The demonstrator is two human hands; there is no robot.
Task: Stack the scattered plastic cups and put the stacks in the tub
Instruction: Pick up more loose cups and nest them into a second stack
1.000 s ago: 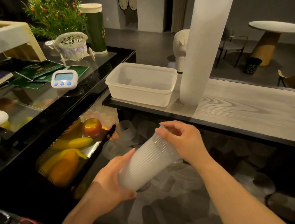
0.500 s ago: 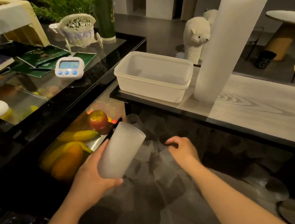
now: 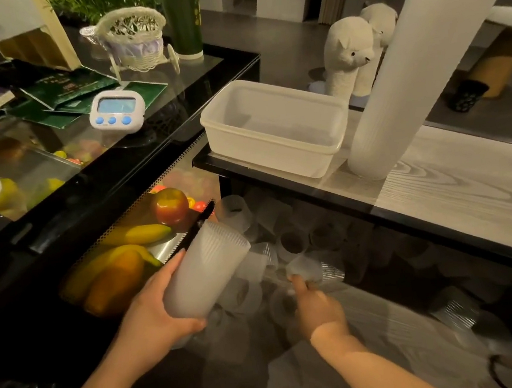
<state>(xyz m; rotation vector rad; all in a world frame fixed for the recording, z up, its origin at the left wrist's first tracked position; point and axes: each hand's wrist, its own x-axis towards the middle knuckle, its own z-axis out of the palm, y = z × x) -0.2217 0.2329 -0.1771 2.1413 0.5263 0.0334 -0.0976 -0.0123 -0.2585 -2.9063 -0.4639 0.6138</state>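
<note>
Right now I see the left hand (image 3: 153,316) wrapped around a short stack of ribbed translucent cups (image 3: 204,272), tilted with its open mouth up and to the right, thumb on the near side and fingers curled under the base. Just beside it, the right hand (image 3: 318,305) pinches a single clear cup (image 3: 314,272) by its rim, the cup lying on its side and blurred (I cannot make out exactly how the fingers sit on it). Both hands hover over a dim lower surface where loose cups (image 3: 289,241) lie scattered, some upright, some tipped over. Up on the wood-grain tabletop (image 3: 461,197) the white plastic tub (image 3: 272,127) stands with nothing visible inside, and a very tall stack of cups (image 3: 410,71) rises just beside its right end, leaning and running out of the top of the view. To the left, a glass-topped counter (image 3: 173,107) carries a white digital timer (image 3: 116,111) and a wicker cart ornament (image 3: 132,41). Below the glass sit an apple (image 3: 170,206) and a banana (image 3: 143,233). Behind the tub stands a plush alpaca (image 3: 348,53).
</note>
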